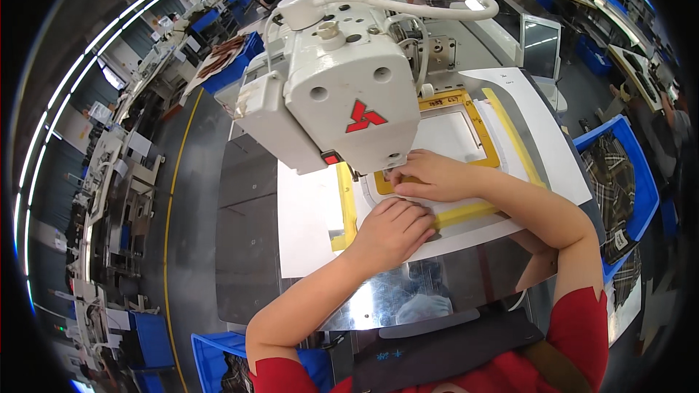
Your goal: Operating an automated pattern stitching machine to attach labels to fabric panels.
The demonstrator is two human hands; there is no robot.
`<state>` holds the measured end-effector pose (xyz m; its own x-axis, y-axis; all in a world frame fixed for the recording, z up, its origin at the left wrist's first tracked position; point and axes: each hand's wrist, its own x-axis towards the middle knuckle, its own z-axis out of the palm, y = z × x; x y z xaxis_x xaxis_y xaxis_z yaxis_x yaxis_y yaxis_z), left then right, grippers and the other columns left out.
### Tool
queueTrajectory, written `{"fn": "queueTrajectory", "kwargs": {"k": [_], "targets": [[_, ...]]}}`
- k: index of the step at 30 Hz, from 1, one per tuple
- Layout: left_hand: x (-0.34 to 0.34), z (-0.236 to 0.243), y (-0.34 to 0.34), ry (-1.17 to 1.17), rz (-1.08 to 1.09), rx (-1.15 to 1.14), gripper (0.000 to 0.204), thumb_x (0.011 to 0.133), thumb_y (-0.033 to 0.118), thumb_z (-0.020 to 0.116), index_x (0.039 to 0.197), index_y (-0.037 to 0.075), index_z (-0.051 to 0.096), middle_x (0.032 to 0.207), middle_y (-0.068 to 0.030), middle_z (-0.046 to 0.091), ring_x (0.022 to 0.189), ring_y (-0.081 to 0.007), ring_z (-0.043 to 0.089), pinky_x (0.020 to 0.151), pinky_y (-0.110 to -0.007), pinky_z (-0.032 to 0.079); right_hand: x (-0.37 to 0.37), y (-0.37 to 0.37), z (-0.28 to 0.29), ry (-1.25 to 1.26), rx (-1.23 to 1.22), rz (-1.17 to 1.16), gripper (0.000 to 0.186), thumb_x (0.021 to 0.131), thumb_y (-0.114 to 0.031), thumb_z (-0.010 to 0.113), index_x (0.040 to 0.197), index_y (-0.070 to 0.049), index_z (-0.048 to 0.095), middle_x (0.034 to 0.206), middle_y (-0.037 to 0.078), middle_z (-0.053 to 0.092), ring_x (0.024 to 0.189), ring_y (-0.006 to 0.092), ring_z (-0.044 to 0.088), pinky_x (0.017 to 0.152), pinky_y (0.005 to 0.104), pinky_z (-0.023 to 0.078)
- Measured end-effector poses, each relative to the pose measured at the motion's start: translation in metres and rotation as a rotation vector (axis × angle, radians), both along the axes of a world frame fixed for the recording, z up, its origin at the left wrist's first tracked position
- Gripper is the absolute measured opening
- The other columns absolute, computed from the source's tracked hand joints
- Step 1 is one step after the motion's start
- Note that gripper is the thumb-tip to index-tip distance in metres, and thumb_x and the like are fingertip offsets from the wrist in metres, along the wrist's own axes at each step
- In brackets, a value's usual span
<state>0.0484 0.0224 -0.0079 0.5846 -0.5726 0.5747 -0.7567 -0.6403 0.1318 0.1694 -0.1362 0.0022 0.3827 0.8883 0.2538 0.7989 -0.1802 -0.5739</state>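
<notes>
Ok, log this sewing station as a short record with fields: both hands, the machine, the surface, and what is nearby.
left hand: left hand flat, palm down, on the white template at its yellow frame
right hand: right hand pressing the template beside the needle area
machine: white sewing machine head above both hands
surface: shiny metal table
nearby: blue bin of plaid fabric on the right

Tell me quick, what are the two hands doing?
Left hand: open, pressing flat on the white template with yellow edging.
Right hand: open, fingers flat on the template beside the sewing machine, gripping nothing.
</notes>
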Motion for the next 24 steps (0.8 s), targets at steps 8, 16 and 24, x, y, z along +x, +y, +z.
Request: {"fn": "queueTrajectory", "kwargs": {"k": [8,16,24], "targets": [[-0.024,0.046,0.018,-0.248,0.078,-0.020,0.025,0.077,0.017,0.073,0.100,0.010,0.066,0.098,-0.0022,0.067,0.090,-0.0185,0.065,0.080,-0.034,0.050,0.018,-0.104,0.006,-0.199,-0.040,-0.423,0.021,0.091,-0.020,0.052,0.085,-0.004,0.065,0.094,0.014,0.065,0.097,0.0314,0.058,0.098,0.0422,0.038],[-0.141,0.062,0.111,-0.687,0.669,-0.672,0.028,0.097,0.033,0.052,0.099,0.007,0.059,0.090,-0.0063,0.061,0.074,-0.0185,0.058,0.068,-0.029,0.046,-0.048,-0.065,0.008,-0.170,0.080,-0.118,0.011,0.084,-0.017,0.060,0.090,-0.008,0.062,0.097,0.008,0.066,0.104,0.0305,0.058,0.101,0.0501,0.035],[-0.245,-0.183,0.142,-0.297,1.669,-1.202,0.016,0.097,0.018,0.052,0.093,0.003,0.051,0.080,-0.0048,0.051,0.069,-0.0143,0.049,0.064,-0.029,0.043,-0.089,-0.003,0.001,-0.203,-0.028,0.442,0.017,0.080,-0.022,0.068,0.093,-0.013,0.062,0.106,0.004,0.064,0.105,0.0255,0.060,0.097,0.0496,0.039]]}}
